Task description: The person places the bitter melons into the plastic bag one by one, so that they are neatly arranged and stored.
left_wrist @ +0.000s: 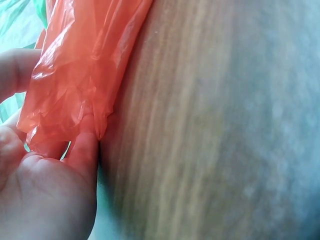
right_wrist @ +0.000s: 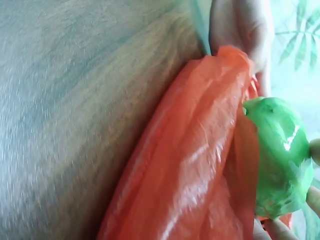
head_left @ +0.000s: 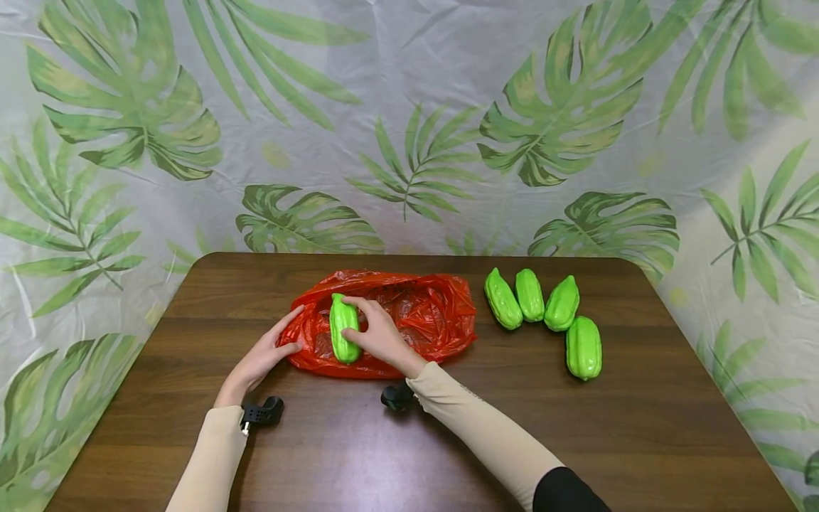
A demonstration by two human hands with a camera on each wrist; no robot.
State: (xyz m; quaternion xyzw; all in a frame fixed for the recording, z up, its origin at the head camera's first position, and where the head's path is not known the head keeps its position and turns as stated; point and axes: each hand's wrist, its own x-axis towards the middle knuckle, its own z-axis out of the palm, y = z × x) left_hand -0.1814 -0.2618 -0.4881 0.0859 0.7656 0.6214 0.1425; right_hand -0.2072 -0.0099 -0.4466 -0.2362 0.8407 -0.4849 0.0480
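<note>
A crumpled red plastic bag [head_left: 441, 341] lies on the table, its mouth facing up. My right hand [head_left: 384, 334] grips a glossy green, ridged, oblong fruit [head_left: 345, 338] over the left part of that mouth, thumb and fingers on its sides. In the right wrist view the fruit [right_wrist: 280, 155] shows beside the bag's film [right_wrist: 200, 150], fingertips against it. My left hand [head_left: 259, 359] touches the bag's left end, thumb and fingers spread apart. Seen from the left wrist, red film [left_wrist: 85, 65] partly covers the fingers of the left hand [left_wrist: 50, 190].
Several similar green fruits [head_left: 528, 295] lie to the right of the bag, one of them [head_left: 584, 348] nearer the front. The brown wooden table [head_left: 640, 427] ends at a leaf-patterned cloth [head_left: 435, 71] behind it. Each wrist wears a black camera.
</note>
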